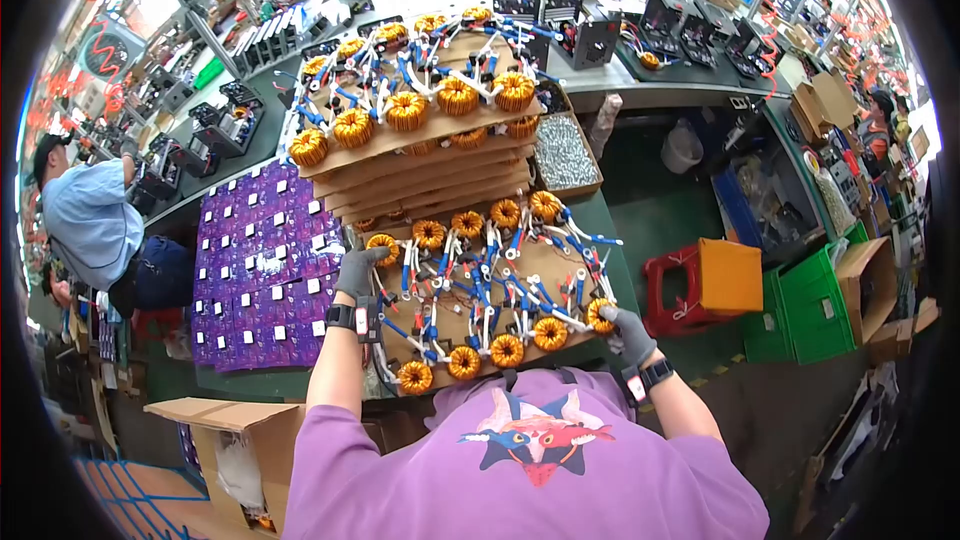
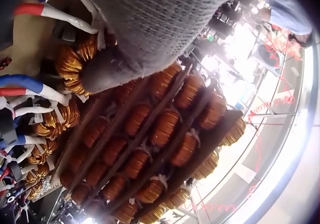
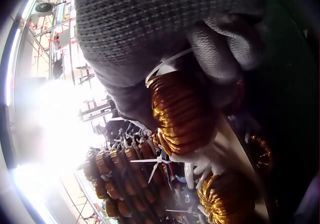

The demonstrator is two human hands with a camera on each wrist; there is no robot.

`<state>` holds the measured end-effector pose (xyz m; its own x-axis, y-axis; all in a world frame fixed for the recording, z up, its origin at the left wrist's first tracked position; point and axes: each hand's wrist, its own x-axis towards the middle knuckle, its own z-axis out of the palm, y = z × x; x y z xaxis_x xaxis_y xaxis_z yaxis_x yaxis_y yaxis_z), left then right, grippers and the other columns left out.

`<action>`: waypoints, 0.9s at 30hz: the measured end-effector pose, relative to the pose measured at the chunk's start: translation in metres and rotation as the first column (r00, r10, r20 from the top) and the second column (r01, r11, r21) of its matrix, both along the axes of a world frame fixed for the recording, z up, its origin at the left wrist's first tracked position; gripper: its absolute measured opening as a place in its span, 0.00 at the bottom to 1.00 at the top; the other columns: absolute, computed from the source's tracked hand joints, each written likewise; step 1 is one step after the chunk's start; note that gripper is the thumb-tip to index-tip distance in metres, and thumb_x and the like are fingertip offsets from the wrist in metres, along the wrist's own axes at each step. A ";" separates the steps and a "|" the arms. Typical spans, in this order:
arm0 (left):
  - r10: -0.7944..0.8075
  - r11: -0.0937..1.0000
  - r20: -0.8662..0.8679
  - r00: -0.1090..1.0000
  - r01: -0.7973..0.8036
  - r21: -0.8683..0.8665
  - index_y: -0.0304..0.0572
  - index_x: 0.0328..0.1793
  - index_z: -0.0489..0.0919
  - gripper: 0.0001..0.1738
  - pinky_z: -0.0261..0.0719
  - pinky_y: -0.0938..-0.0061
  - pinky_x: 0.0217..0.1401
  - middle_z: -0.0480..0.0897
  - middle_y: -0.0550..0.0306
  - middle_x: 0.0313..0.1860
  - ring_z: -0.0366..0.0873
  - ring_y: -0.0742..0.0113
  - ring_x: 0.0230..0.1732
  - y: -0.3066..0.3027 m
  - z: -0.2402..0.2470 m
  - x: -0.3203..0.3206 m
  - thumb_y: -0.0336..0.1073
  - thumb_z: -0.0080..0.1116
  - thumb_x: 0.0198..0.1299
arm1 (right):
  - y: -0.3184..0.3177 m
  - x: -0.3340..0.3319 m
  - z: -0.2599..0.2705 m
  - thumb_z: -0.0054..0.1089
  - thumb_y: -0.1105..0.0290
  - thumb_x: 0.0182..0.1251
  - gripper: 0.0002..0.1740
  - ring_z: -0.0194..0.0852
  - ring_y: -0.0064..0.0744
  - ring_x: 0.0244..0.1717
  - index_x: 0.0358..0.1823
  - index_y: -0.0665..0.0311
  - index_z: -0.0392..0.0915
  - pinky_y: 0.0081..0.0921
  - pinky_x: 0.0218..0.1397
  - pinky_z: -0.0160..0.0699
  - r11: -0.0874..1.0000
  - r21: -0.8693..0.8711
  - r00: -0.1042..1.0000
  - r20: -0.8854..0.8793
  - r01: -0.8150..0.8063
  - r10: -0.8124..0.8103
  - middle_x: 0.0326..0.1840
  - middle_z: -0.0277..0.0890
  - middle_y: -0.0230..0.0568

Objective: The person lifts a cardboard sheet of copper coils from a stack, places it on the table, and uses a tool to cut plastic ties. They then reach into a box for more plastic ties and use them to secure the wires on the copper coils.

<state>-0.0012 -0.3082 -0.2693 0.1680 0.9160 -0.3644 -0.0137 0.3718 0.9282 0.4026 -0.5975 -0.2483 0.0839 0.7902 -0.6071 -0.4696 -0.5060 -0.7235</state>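
Note:
A cardboard sheet [image 1: 470,315] with rows of copper coils and white, blue and red leads lies before the person. At its upper left corner the gloved left hand [image 1: 358,275] grips a coil [image 1: 382,249]; in the left wrist view a gloved digit lies over that coil [image 2: 75,69]. The gloved right hand [image 1: 630,335] holds the coil [image 1: 601,316] at the sheet's lower right corner. The right wrist view shows curled fingers [image 3: 215,51] beside this coil [image 3: 180,114]. Behind stands a stack of cardboard layers [image 1: 420,185] with more coils.
Purple sheets with white blocks [image 1: 265,270] cover the table's left side. A box of small metal parts [image 1: 566,152] stands beside the stack. Right of the table are a red stool [image 1: 672,290] and green crates [image 1: 815,310]. Another person [image 1: 90,215] works at the far left.

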 end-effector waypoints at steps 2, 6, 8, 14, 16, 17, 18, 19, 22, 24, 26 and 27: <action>0.009 0.998 0.012 1.000 -0.009 -0.070 0.35 0.50 0.77 0.19 0.76 0.76 0.33 0.81 0.57 0.37 0.78 0.70 0.34 -0.017 0.054 0.016 0.31 0.61 0.50 | -0.006 0.003 0.024 0.55 0.54 0.63 0.16 0.50 0.12 0.09 0.37 0.60 0.76 0.13 0.10 0.42 0.999 0.034 1.000 -0.020 0.011 -0.010 0.18 0.66 0.25; -0.008 0.994 0.014 1.000 0.009 -0.110 0.38 0.47 0.77 0.15 0.75 0.77 0.25 0.80 0.58 0.33 0.77 0.70 0.25 -0.034 0.132 0.037 0.33 0.59 0.52 | -0.012 0.021 0.076 0.54 0.55 0.64 0.16 0.51 0.11 0.10 0.39 0.62 0.76 0.11 0.10 0.45 0.996 0.085 0.996 0.075 0.040 -0.046 0.20 0.67 0.24; 0.030 0.999 -0.001 1.000 -0.030 -0.040 0.39 0.43 0.78 0.13 0.73 0.80 0.22 0.80 0.61 0.29 0.74 0.72 0.20 -0.037 0.166 0.052 0.35 0.59 0.52 | -0.010 0.029 0.112 0.54 0.57 0.65 0.15 0.53 0.10 0.10 0.39 0.62 0.76 0.11 0.11 0.46 0.989 0.134 0.991 0.115 0.056 -0.072 0.21 0.68 0.25; -0.090 0.996 0.172 0.981 0.091 -0.001 0.31 0.47 0.78 0.15 0.84 0.71 0.42 0.84 0.50 0.39 0.84 0.63 0.38 0.013 0.231 0.042 0.32 0.57 0.56 | 0.007 0.041 0.192 0.56 0.56 0.61 0.18 0.52 0.11 0.08 0.40 0.64 0.75 0.12 0.10 0.46 0.959 0.259 0.963 0.212 0.111 -0.168 0.19 0.69 0.28; -0.121 0.993 0.251 0.960 0.121 0.014 0.30 0.47 0.78 0.15 0.84 0.68 0.46 0.84 0.48 0.40 0.84 0.60 0.39 0.029 0.271 0.048 0.32 0.56 0.56 | 0.025 0.040 0.202 0.55 0.54 0.62 0.19 0.51 0.12 0.07 0.40 0.65 0.75 0.13 0.09 0.45 0.940 0.321 0.954 0.225 0.120 -0.198 0.18 0.68 0.28; -0.123 0.991 0.316 0.941 0.131 -0.004 0.29 0.48 0.78 0.15 0.84 0.67 0.46 0.84 0.46 0.41 0.84 0.58 0.39 0.040 0.288 0.051 0.31 0.56 0.56 | 0.039 0.036 0.209 0.55 0.54 0.62 0.19 0.51 0.12 0.07 0.40 0.65 0.75 0.13 0.09 0.45 0.935 0.332 0.952 0.226 0.125 -0.207 0.18 0.68 0.28; -0.143 0.989 0.304 0.942 0.146 0.015 0.28 0.48 0.77 0.16 0.84 0.67 0.46 0.83 0.45 0.42 0.84 0.58 0.40 0.054 0.301 0.047 0.31 0.56 0.57 | 0.056 0.029 0.217 0.55 0.53 0.62 0.20 0.51 0.12 0.06 0.40 0.64 0.75 0.13 0.09 0.45 0.920 0.375 0.947 0.238 0.114 -0.214 0.18 0.68 0.28; -0.155 0.988 0.281 0.947 0.144 0.060 0.29 0.48 0.78 0.15 0.84 0.68 0.46 0.84 0.46 0.42 0.84 0.59 0.40 0.070 0.313 0.044 0.31 0.56 0.57 | 0.072 0.025 0.224 0.54 0.52 0.63 0.20 0.51 0.12 0.06 0.39 0.64 0.75 0.13 0.09 0.45 0.903 0.416 0.942 0.250 0.103 -0.223 0.17 0.68 0.28; -0.198 0.974 0.184 0.963 0.172 0.148 0.31 0.48 0.78 0.15 0.84 0.70 0.45 0.84 0.48 0.41 0.84 0.60 0.39 0.133 0.333 0.032 0.32 0.56 0.57 | 0.128 0.013 0.234 0.53 0.50 0.64 0.21 0.51 0.12 0.06 0.35 0.63 0.76 0.14 0.09 0.45 0.880 0.473 0.945 0.260 0.055 -0.198 0.16 0.68 0.27; -0.212 0.964 0.223 0.952 0.167 0.205 0.31 0.48 0.76 0.15 0.85 0.67 0.43 0.83 0.47 0.40 0.84 0.58 0.37 0.183 0.330 0.025 0.31 0.55 0.57 | 0.170 0.003 0.234 0.53 0.51 0.65 0.19 0.51 0.12 0.07 0.35 0.62 0.77 0.13 0.09 0.44 0.862 0.502 0.956 0.211 0.073 -0.204 0.16 0.66 0.26; -0.196 0.968 0.249 0.949 0.147 0.201 0.30 0.47 0.76 0.13 0.86 0.64 0.40 0.83 0.45 0.39 0.84 0.55 0.36 0.231 0.322 0.017 0.30 0.53 0.58 | 0.207 -0.004 0.223 0.54 0.54 0.66 0.17 0.50 0.11 0.07 0.36 0.62 0.78 0.13 0.10 0.43 0.831 0.551 0.960 0.186 0.074 -0.209 0.15 0.65 0.25; -0.177 0.971 0.232 0.956 0.132 0.199 0.31 0.47 0.76 0.13 0.86 0.63 0.41 0.82 0.44 0.39 0.83 0.55 0.37 0.240 0.323 0.017 0.30 0.53 0.58 | 0.225 -0.009 0.221 0.55 0.54 0.65 0.17 0.50 0.12 0.07 0.36 0.62 0.78 0.13 0.09 0.43 0.838 0.539 0.960 0.177 0.092 -0.219 0.15 0.66 0.26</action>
